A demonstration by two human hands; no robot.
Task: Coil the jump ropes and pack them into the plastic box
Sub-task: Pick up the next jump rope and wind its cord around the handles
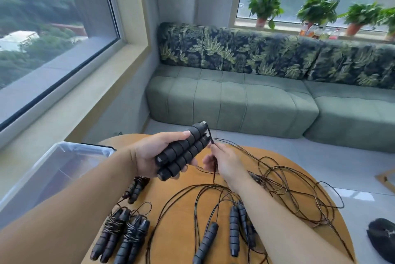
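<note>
My left hand [152,153] grips two black foam handles of a jump rope [181,151], held side by side above the round wooden table [181,218]. My right hand [224,162] pinches that rope's thin dark cord [214,169] just below the handles' far ends. Loose cord [284,180] trails in tangled loops over the right half of the table. Three wound rope bundles [119,233] lie at the table's left, one of them [136,188] farther back. Loose handles [234,231] with uncoiled cord lie near the front. The clear plastic box [53,169] stands left of the table.
A green sofa [235,101] with leaf-print cushions runs along the far wall under a window sill with potted plants [266,7]. A big window [42,28] and its ledge are on the left. A dark object [382,240] lies on the tiled floor at right.
</note>
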